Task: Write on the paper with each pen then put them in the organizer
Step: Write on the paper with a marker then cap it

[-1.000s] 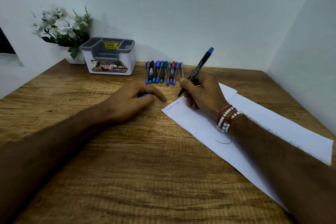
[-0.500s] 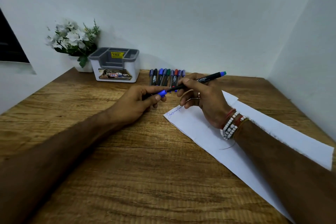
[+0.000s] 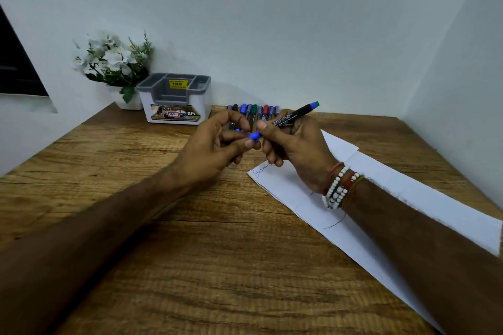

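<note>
My right hand (image 3: 296, 149) grips a black pen (image 3: 295, 115) with a blue-green end, held nearly level above the table. My left hand (image 3: 217, 147) pinches the blue cap (image 3: 254, 136), which sits on the pen's tip end between the two hands. The white paper (image 3: 386, 198) lies under my right wrist, with a short blue scribble near its left corner. Several capped pens (image 3: 255, 111) lie in a row by the wall behind my hands. The grey and white organizer (image 3: 175, 98) stands at the back left, with no pens showing above its rim.
A white pot of white flowers (image 3: 114, 62) stands left of the organizer in the corner. Walls close off the wooden table (image 3: 190, 253) at the back and on the right. A dark window edge (image 3: 16, 68) shows at far left.
My right hand lifted the pen off the paper and tipped it level. My left hand rose from the table with the blue cap and brought it onto the pen's tip.
</note>
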